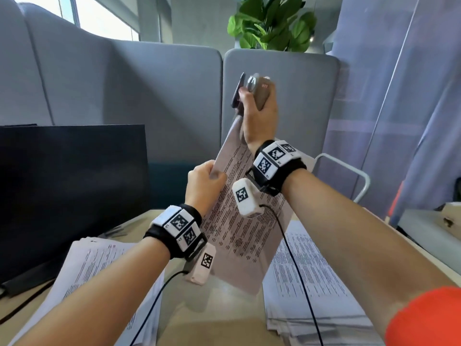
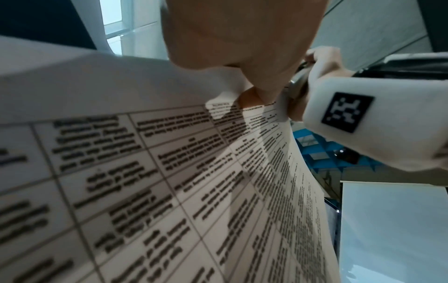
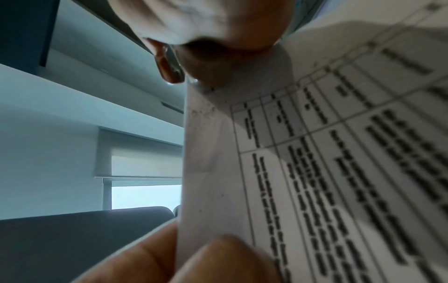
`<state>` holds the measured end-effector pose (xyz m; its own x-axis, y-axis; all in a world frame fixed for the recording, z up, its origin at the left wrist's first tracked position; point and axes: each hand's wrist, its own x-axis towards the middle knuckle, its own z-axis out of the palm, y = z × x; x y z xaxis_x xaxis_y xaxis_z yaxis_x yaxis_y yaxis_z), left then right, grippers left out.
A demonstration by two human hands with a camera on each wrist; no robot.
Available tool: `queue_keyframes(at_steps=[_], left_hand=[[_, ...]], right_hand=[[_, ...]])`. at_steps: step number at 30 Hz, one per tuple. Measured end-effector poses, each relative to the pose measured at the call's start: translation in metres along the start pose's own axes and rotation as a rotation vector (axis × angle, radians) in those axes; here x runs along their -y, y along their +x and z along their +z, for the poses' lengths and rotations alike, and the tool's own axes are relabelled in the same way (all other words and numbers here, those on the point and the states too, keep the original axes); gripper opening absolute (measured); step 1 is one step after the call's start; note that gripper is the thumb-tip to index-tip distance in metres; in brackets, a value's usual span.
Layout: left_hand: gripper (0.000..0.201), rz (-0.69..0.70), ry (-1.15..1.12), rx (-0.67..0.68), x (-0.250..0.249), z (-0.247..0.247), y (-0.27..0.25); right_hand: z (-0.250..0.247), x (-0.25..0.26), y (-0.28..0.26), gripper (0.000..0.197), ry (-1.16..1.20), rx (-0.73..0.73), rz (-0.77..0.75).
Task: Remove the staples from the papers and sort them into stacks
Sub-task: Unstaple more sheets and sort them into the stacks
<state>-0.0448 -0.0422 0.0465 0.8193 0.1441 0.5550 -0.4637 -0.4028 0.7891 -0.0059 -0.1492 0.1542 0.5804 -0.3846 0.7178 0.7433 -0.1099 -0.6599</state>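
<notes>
Stapled papers (image 1: 239, 216) held up off the counter (image 1: 219, 308), tilted, top corner highest, printed tables facing the person. Left hand (image 1: 203, 182) pinches the left edge of the sheets partway up, thumb on the printed face, fingers curled behind; in the left wrist view the thumb (image 2: 254, 80) presses on the page near its top. Right hand (image 1: 259, 113) is raised at the top corner, its grip closed round a staple remover (image 1: 252, 92), brownish handles with metal at the pivot. The remover's tip sits at the paper's top corner; whether it has caught a staple is too blurred to tell. The right wrist view shows the corner of the sheets (image 3: 208, 107) just under the fingers, with small dark marks near the edge. On the counter, a stack of printed sheets (image 1: 309, 283) lies to the right and another pile (image 1: 99, 270) to the left, beside a dark monitor (image 1: 72, 186). Grey padded screens (image 1: 149, 91) stand behind, a green plant (image 1: 272, 21) above them.
</notes>
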Motion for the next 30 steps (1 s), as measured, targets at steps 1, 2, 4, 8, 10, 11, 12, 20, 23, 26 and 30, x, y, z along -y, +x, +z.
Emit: queue_keyframes(at_steps=[1,2,4,8,10,11,12,20,23,26,30], left_hand=[[0.017,0.009,0.007,0.003,-0.001,0.002,0.0],[0.018,0.017,0.011,0.006,-0.002,0.005,-0.001],[0.019,0.034,0.011,0.006,-0.004,0.009,-0.003],[0.018,0.095,0.019,0.018,-0.005,0.018,-0.01],[0.011,0.119,0.034,0.07,-0.007,0.024,-0.014],[0.009,0.119,0.047,0.086,-0.006,0.027,-0.015],[0.009,0.103,0.053,0.087,-0.005,0.029,-0.014],[0.015,-0.338,-0.089,0.056,0.041,0.068,-0.013],[0.023,-0.525,-0.243,0.172,0.061,0.111,-0.032],[0.035,-0.63,-0.267,0.323,0.085,0.158,-0.044],[0.023,-0.673,-0.041,0.404,0.107,0.195,-0.056]], right_hand=[[0.0,0.002,0.002,0.039,-0.015,-0.001,0.002],[0.0,0.003,0.003,0.038,-0.043,-0.004,0.005],[-0.003,0.008,0.006,0.034,-0.081,0.01,0.019],[-0.012,0.007,0.015,0.041,-0.096,0.055,0.076],[-0.022,0.004,0.016,0.04,-0.104,0.075,0.092],[-0.03,0.003,0.016,0.039,-0.106,0.057,0.109],[-0.04,0.001,0.017,0.036,-0.085,0.016,0.109],[-0.207,-0.079,0.011,0.064,-0.677,0.024,0.574],[-0.282,-0.118,-0.028,0.056,-1.156,0.378,0.847],[-0.34,-0.135,-0.059,0.019,-1.557,0.646,0.886],[-0.382,-0.148,-0.066,0.018,-1.748,0.838,0.969]])
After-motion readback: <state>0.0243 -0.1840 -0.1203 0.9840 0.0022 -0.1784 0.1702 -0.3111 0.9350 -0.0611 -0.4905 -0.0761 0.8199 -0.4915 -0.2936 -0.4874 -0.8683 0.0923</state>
